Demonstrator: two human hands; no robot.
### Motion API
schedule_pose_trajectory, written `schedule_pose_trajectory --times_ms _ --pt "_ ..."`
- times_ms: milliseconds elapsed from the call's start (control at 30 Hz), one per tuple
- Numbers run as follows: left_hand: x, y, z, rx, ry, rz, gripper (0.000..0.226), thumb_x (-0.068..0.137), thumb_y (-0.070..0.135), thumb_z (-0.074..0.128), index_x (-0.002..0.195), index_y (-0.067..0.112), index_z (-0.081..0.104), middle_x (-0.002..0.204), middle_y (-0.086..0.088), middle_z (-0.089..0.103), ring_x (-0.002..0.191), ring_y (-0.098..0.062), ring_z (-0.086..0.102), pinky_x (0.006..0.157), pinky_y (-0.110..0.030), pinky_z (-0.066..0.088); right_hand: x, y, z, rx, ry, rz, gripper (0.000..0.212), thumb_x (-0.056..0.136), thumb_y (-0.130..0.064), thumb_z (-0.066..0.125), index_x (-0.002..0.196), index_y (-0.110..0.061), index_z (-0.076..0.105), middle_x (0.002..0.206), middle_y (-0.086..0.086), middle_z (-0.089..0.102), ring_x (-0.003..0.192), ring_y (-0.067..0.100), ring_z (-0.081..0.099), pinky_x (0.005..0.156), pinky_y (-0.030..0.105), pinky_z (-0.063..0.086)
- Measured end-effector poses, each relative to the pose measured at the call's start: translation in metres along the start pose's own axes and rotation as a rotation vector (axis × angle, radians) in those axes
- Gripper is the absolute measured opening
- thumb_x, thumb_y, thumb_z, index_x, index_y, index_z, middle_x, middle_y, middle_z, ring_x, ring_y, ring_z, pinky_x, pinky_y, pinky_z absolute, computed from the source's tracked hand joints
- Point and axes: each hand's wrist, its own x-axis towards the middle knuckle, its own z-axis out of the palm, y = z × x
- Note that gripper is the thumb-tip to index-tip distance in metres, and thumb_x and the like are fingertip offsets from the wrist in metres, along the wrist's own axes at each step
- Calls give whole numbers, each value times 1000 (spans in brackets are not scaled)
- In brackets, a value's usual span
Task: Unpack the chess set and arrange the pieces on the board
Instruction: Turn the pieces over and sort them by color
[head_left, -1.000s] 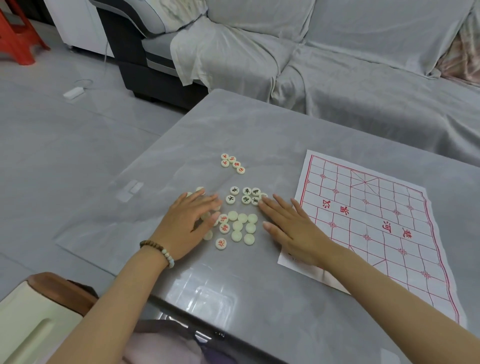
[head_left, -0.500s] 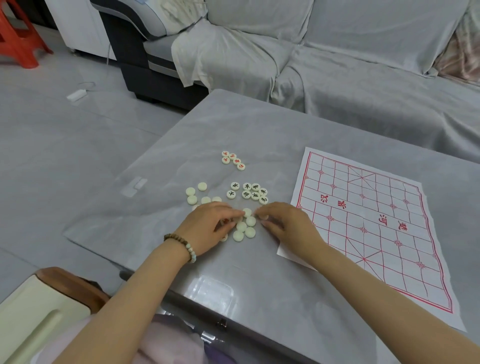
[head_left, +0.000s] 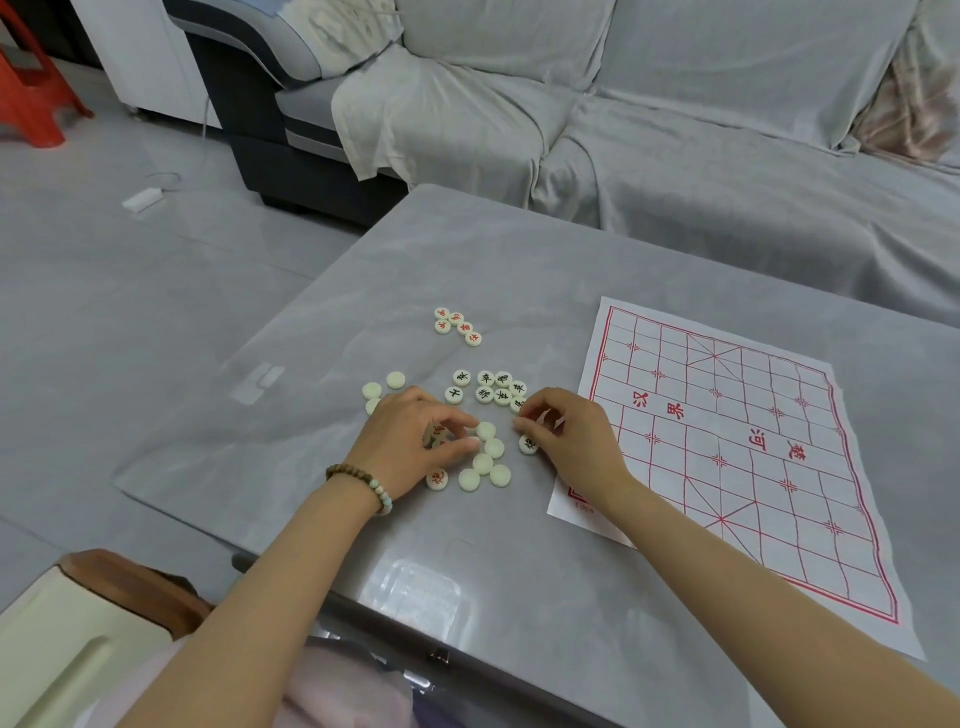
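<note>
A white paper chess board (head_left: 737, 415) with a red grid lies flat on the right of the grey table (head_left: 519, 260), with no pieces on it. Round cream chess pieces lie to its left: a red-marked cluster (head_left: 457, 325), a black-marked cluster (head_left: 491, 387), and several blank-side-up pieces (head_left: 488, 462). My left hand (head_left: 410, 441), with a bead bracelet, curls over the pile, its thumb and fingers pinching a red-marked piece. My right hand (head_left: 571, 441) sits beside the board's left edge, its fingertips closed on a piece, and a black-marked piece (head_left: 528, 445) lies by its thumb.
A sofa (head_left: 675, 130) draped in grey cloth runs behind the table. On the floor to the left are a red stool (head_left: 31, 88) and a white adapter (head_left: 143, 198). A cream and brown seat (head_left: 78, 634) is at the lower left, near the table's front edge.
Both hands went from lying flat on the pieces to curled, pinching positions. The pile has been spread apart, and more blank pieces now show at the left.
</note>
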Motion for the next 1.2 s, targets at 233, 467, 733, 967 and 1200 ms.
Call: schedule_pose_trajectory --times_ms 233,467,733,967,1200 --pt "9 -8 8 -18 65 1 17 83 39 63 97 33 68 69 24 55 84 -8 48 81 -29 40 3 -9 4 -159 -187 -192 20 88 -26 61 107 -27 70 102 -13 60 91 1 47 73 10 33" --pt "9 -11 4 76 105 -12 20 82 38 64 101 32 67 81 19 61 83 -7 45 75 -23 29 19 -20 7 -260 -209 -97 19 84 -37 65 95 -24 73 88 -4 59 79 10 51 69 26 42" --pt "4 -8 -2 32 42 73 31 75 60 55 92 39 69 86 18 60 87 -3 43 80 -20 30 20 -11 1 -228 -80 77 24 77 -42 70 75 -22 58 72 -10 44 64 5 42 55 19 29" --pt "-2 -4 0 83 -80 181 45 60 74 50 84 40 70 81 23 54 85 -1 43 80 -12 27 -6 -7 -13 -150 -266 -204 20 82 -28 69 102 -30 70 90 -10 55 79 5 49 69 10 37" --pt "-2 3 6 143 -61 195 42 63 72 50 78 39 70 80 16 60 83 -6 48 73 -21 26 -5 -1 -2 -274 -165 -332 21 77 -40 66 92 -27 72 85 -10 55 77 4 44 72 29 38"
